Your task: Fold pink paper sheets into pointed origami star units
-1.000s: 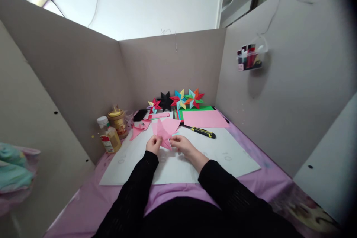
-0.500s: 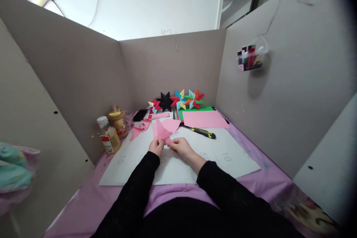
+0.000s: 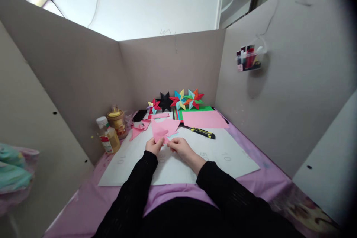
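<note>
Between my two hands is a pink piece of folded paper, raised a little above the white board. My left hand is closed on its lower left part, thumb on top. At its lower right corner, my right hand pinches the paper with thumb and forefinger. Just behind it lies more pink paper, partly covered by the held piece. Folded pink pieces rest to the left of my hands. A black and yellow utility knife lies to the right.
Several folded paper stars stand along the back wall. Pink sheets lie over green ones at the back right. A glue bottle, a brown jar and a black phone are at left. Grey panels enclose the table.
My left hand has moved slightly left and turned, tilting the held paper leftward. The right hand stays almost in place, still pinching the corner.
</note>
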Motion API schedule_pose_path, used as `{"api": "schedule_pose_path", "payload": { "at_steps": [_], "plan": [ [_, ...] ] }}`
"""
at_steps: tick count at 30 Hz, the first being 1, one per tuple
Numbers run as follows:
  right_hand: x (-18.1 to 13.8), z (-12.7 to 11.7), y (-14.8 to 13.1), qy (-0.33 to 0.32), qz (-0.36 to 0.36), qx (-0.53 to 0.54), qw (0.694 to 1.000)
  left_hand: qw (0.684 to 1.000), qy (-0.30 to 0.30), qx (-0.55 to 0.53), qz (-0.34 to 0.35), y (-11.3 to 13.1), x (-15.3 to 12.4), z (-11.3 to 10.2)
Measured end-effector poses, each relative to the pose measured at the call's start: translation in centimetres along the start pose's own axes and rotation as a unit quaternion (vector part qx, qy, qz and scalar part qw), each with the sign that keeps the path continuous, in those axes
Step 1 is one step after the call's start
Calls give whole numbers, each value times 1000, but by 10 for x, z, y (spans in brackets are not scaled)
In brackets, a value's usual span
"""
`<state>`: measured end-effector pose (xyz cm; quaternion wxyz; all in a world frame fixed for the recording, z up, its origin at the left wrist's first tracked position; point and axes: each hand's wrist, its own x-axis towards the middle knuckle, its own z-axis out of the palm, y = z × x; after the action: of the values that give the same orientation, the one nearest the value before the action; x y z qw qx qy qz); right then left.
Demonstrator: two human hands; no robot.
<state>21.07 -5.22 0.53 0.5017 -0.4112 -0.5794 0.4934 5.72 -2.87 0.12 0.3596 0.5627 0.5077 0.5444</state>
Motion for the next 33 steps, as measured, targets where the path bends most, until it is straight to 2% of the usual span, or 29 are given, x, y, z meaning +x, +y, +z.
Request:
{"api": "schedule_pose_path", "payload": {
  "at_steps": [5,13,22,28,30,33],
  "plan": [
    [4,-9,1,22,10,11,1000,999,30,-15,-4,1,6,-10],
    [-1,3,-2,5,-37,10,999,1000,-10,12,22,9,-11,7],
    [-1,-1,-2,3,-4,8,1000,1000,9,-6,21,7,-5,0],
    [7,-13,3,44,6,18,999,999,34,-33,-2,1,4,-9],
    [7,-14,3,53,-3,19,998,999,26,-33,-5,0,5,-10],
    [5,-9,2,21,-18,13,1000,1000,-8,-16,-5,-1,1,-6]
  ]
}}
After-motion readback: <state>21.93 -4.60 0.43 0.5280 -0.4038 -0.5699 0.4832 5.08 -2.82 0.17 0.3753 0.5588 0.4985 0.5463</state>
